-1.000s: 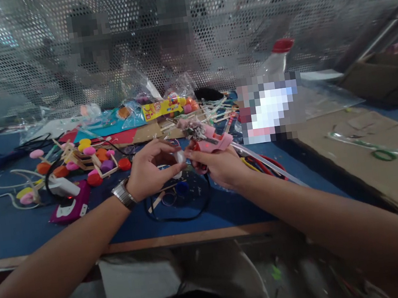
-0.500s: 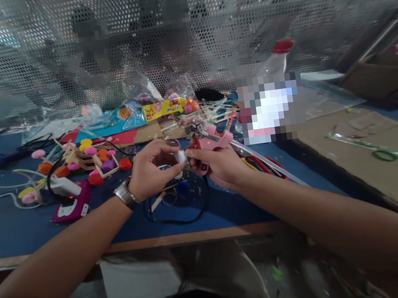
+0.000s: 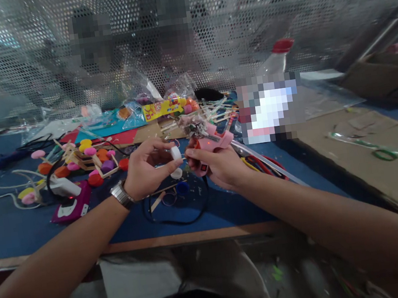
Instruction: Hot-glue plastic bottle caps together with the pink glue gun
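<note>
My left hand (image 3: 150, 169), with a metal watch at the wrist, is closed on a white bottle cap (image 3: 176, 152), gripped between thumb and fingers. My right hand (image 3: 219, 163) is wrapped round a pink hot glue gun (image 3: 216, 142), whose small red light glows. Between the cap and my right fingertips shows a small pale bit, too small to name. Below the held cap lies a second white cap (image 3: 176, 174). Near it on the blue table are a blue cap (image 3: 182, 188), a wooden stick (image 3: 158, 202) and the black cord (image 3: 179, 222).
On the left stands a model of wooden sticks and coloured caps (image 3: 92, 160), beside a purple power adapter (image 3: 72, 204) with a white plug. Craft sheets (image 3: 108, 126), plastic packets and loose sticks crowd the back. A clear bottle (image 3: 275, 63) and cardboard (image 3: 357, 157) are to the right.
My left hand has shifted slightly left, and the white cap in it has moved up and left, away from my right fingertips. The second white cap shows more. My right hand has hardly moved.
</note>
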A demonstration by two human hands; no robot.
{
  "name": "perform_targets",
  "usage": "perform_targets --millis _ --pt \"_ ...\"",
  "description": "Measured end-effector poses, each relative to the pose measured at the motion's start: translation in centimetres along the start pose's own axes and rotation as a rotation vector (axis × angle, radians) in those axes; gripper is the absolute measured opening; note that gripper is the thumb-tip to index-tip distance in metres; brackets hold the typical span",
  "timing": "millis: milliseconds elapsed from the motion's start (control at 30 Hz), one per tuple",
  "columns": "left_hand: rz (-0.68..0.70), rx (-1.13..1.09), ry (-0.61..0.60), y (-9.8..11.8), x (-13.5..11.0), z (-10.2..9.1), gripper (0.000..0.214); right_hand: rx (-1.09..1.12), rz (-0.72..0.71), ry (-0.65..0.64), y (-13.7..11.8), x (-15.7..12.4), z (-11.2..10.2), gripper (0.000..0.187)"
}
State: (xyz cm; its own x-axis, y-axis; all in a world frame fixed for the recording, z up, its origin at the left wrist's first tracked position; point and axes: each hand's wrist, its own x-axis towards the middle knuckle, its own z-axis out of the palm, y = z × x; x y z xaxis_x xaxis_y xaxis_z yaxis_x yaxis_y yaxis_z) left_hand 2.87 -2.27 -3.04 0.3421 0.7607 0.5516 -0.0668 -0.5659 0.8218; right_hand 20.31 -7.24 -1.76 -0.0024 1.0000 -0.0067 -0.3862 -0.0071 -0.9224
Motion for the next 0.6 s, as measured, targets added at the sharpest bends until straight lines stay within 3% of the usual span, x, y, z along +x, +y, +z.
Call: perform_targets --millis 367,600 --pt "-0.094 -0.054 0.047 0.31 0.24 -0.46 0.045 -0.015 0.035 0.003 0.10 0.05 -0.31 0.039" --pt "-0.140 -0.097 -0.003 0.16 0.18 -0.73 0.046 -0.015 -0.027 0.180 0.03 0.90 -0.54 0.039"
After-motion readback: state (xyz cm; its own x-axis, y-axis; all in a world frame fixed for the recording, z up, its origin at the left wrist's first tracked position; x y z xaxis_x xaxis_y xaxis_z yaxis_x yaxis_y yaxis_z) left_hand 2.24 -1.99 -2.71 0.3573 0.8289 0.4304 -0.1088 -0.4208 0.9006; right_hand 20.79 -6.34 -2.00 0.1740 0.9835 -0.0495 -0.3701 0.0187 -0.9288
